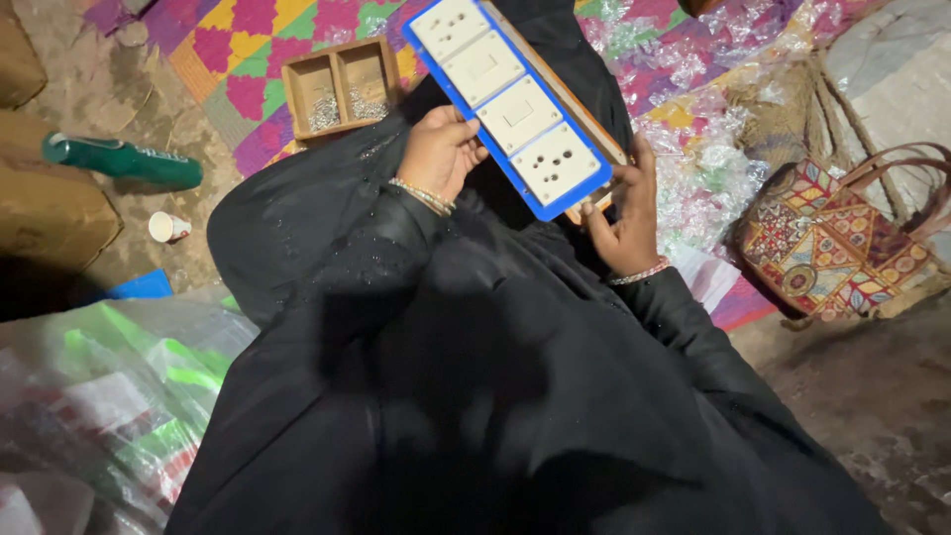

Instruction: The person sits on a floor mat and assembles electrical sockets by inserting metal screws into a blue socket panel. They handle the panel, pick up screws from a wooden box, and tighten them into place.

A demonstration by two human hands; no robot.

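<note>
Far left on the bare floor: dark green plastic bottle [124,160] lying on its side, small white paper cup [168,227] near it, both well apart from the work. Further right, on the pink and yellow woven mat [243,59], small wooden two-compartment tray [341,86] with little shiny screws in both sections.

Left hand [439,152] on the near left edge of the long blue-framed switch board with white sockets and switches [510,103]; fingers curled and pressed on its side. Board tilted over the lap, wooden box under it only partly visible. Right hand [626,212] under the near right corner, fingers spread, thumb on the edge.

Possible trouble: grip only at one end, so far end could swing down and slip toward the crumpled clear plastic wrapping [693,159]. Knock of the tray by a knee likely to scatter screws. Patterned cloth handbag [842,243] far right, out of danger.
</note>
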